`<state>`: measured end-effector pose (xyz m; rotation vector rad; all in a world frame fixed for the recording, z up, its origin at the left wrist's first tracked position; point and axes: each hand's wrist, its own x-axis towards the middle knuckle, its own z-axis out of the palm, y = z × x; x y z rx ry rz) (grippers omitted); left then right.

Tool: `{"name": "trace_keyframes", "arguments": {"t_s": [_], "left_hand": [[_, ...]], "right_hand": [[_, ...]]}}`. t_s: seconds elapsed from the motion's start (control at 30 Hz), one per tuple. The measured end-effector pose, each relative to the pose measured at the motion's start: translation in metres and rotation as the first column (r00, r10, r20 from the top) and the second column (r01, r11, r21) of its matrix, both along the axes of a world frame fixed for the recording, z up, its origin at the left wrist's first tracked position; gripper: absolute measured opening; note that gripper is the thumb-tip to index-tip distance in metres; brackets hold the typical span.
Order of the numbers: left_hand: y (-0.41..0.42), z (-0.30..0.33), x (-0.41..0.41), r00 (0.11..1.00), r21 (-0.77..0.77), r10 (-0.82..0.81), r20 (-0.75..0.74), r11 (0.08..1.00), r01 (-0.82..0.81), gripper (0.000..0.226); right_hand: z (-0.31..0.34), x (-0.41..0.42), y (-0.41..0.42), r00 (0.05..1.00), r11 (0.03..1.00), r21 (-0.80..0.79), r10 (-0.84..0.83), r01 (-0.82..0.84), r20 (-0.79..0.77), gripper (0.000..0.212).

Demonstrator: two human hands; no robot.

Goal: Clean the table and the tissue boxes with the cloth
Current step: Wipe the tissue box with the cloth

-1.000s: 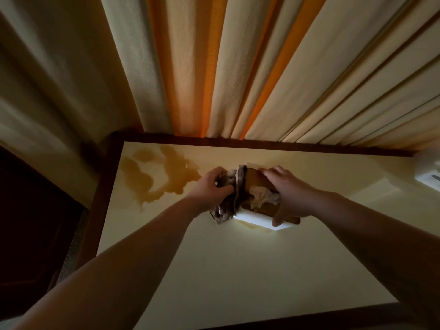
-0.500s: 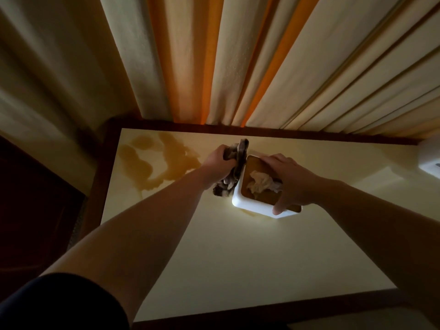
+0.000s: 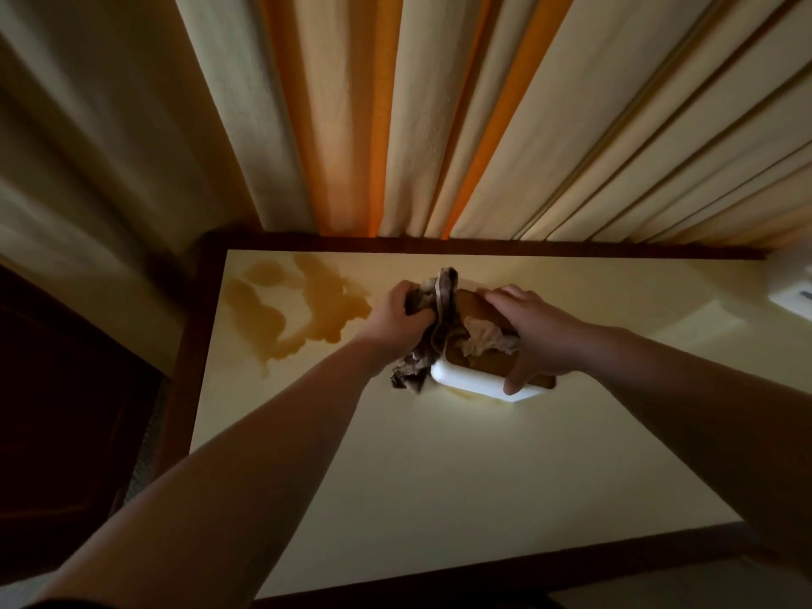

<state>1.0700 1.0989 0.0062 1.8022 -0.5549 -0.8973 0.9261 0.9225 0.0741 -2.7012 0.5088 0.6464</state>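
While the left hand [image 3: 397, 320] grips a dark crumpled cloth [image 3: 433, 331] against the white, brown-topped tissue box [image 3: 476, 380], the right hand [image 3: 534, 334] clasps it, hiding its far side.

The scene is dim and warm-toned. Light seeps through the curtain [image 3: 439, 116] at twelve o'clock, glowing orange along the thin folds, while its side at ten o'clock falls into murky grey-green. The pale counter [image 3: 439, 476] catches a soft sheen toward two o'clock, and the white tissue box [image 3: 474, 382] is the brightest spot, its near wall almost blown out. The forearms at seven and four o'clock sit in heavy shadow with little detail. The area at nine o'clock is nearly black. Wide-angle distortion fans the curtain folds outward and bends the counter's edges. Corners look soft and smeared, and fine texture is lost in noise.
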Motion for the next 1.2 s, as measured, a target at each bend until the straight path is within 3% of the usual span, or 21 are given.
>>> {"name": "trace_keyframes", "arguments": {"t_s": [0.27, 0.67, 0.83, 1.0, 1.2], "left_hand": [[-0.056, -0.011, 0.032, 0.999, 0.081, -0.005, 0.037, 0.997, 0.002, 0.021], [0.005, -0.015, -0.009, 0.993, 0.193, -0.117, 0.012, 0.975, 0.113, 0.019], [0.013, -0.004, -0.013, 0.998, 0.126, -0.059, 0.024, 0.990, 0.056, 0.011], [-0.019, 0.003, 0.006, 1.000, 0.064, -0.003, 0.025, 0.998, 0.002, 0.019], [-0.052, -0.003, 0.026, 0.999, 0.126, -0.012, 0.049, 0.992, 0.006, 0.018]], "right_hand": [[-0.009, -0.002, -0.008, 0.999, 0.999, -0.001, 0.050, -0.050, 0.003, 0.143], [-0.006, -0.002, -0.006, 1.000, 1.000, 0.014, -0.009, 0.009, -0.003, 0.151], [-0.006, -0.001, -0.005, 1.000, 1.000, 0.000, -0.015, 0.015, -0.020, 0.150], [-0.007, -0.002, -0.005, 1.000, 1.000, 0.028, 0.001, -0.001, 0.009, 0.144], [-0.010, -0.002, -0.009, 1.000, 0.999, 0.018, 0.031, -0.031, -0.001, 0.146]]}}
